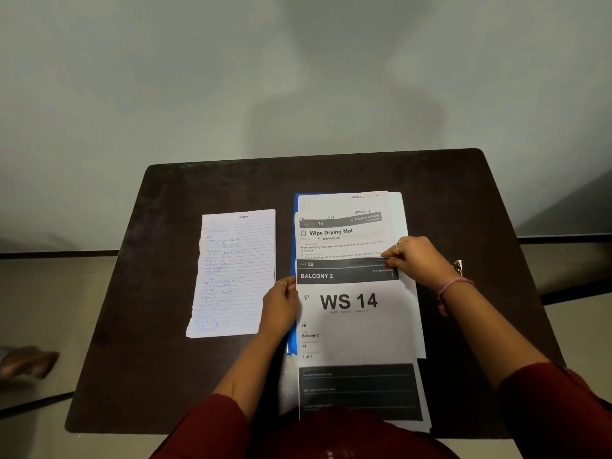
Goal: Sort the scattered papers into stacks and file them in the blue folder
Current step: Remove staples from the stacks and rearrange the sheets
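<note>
A printed sheet headed "WS 14" (351, 329) lies on top of a stack of papers on the blue folder (292, 342), whose edge shows along the stack's left side. Under it a sheet titled "Wipe Drying Mat" (337, 238) sticks out at the far end. My left hand (280, 306) grips the left edge of the WS 14 sheet. My right hand (419, 258) pinches its top right corner. A lined handwritten sheet (233, 273) with a torn left edge lies flat to the left, apart from the folder.
Everything rests on a dark brown table (463, 200) with rounded corners, set against a pale wall. The near end of the WS 14 sheet overhangs the table's front edge toward my body. A foot (28, 361) shows on the floor at the far left.
</note>
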The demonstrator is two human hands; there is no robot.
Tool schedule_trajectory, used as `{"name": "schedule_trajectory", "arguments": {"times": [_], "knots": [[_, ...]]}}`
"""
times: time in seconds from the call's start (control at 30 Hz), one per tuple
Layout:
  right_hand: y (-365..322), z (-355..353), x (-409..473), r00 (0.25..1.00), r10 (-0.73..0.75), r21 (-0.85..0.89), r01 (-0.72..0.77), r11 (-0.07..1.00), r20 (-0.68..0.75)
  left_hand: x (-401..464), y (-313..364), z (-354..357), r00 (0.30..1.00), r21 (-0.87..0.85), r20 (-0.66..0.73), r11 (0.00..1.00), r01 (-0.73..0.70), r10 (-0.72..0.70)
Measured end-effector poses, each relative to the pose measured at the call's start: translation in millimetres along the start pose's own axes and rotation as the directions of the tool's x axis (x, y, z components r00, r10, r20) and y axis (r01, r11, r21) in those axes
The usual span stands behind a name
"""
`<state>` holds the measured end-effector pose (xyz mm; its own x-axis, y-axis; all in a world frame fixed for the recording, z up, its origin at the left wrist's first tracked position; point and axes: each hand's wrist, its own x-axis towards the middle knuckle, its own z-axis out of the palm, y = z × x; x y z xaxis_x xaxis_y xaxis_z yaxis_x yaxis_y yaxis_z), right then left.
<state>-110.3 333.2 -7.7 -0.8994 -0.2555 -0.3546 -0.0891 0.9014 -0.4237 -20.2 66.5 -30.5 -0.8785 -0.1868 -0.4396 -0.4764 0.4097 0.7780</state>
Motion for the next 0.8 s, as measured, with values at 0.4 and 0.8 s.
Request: {"name": "schedule_trajectory", "arguments": {"times": [0.4,0.8], "knots": [[-2,5,-52,0.994,-0.098,0.187,0.106,0.977,-0.053,-18,20,10,0.837,0.578,0.145,0.641,-0.505,0.528],[3,7,-16,0.995,0.090,0.157,-0.082,0.984,-0.046,-26,20,17,0.757,0.649,0.356,0.438,-0.622,0.548]]}}
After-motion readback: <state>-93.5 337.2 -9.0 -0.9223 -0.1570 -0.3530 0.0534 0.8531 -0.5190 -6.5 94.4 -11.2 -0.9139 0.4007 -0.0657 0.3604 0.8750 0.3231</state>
